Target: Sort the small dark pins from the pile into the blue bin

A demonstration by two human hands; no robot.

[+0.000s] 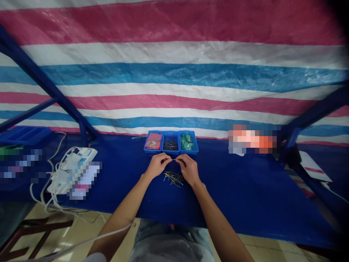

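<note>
Between the pinched fingertips of both hands lies a short, thin, brass-coloured screw or nail (173, 159), held level; its exact kind is too small to tell. My left hand (158, 165) grips one end and my right hand (189, 168) the other. Below them on the blue tabletop is a loose pile of similar long, thin metal pieces (173, 178), close to my right fingers. Just beyond my hands stand three joined blue bins (171, 152): reddish packets (153, 141) on the left, dark metal pieces (170, 144) in the middle, green-and-clear plastic bags (187, 142) on the right.
White power strips (81, 154) with tangled cables lie at the left, beside a blurred-out flat object (85, 180). An empty-looking blue tray (25, 135) stands far left. Blurred orange items (252, 140) and a white box (315, 166) are at the right. A striped sheet (174, 102) hangs behind.
</note>
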